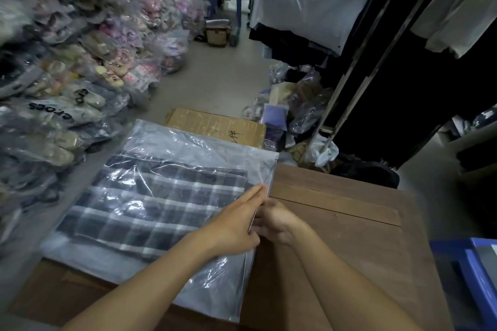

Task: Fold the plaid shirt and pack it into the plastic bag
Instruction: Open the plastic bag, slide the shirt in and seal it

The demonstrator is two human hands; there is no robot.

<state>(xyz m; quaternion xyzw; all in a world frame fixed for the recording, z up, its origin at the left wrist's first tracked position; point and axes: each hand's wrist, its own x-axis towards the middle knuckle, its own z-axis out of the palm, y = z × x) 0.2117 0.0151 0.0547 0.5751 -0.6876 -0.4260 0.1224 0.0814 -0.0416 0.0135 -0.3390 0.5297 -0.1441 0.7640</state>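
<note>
The folded plaid shirt (150,204), dark grey with white checks, lies inside the clear plastic bag (188,145) on the wooden table (349,223). The bag's zip edge runs along its right side. My left hand (236,220) lies flat on top of the bag at that edge, fingers straight and together, pressing it down. My right hand (274,220) is just right of the edge, its fingers curled and pinching the zip strip from the side. Part of the right hand's fingers is hidden behind the left hand.
A cardboard box (217,126) sits past the bag's far edge. Heaps of bagged shoes (67,67) fill the left. Hanging clothes and a rack (376,35) stand at the right, a blue plastic crate (473,271) by the table's right edge.
</note>
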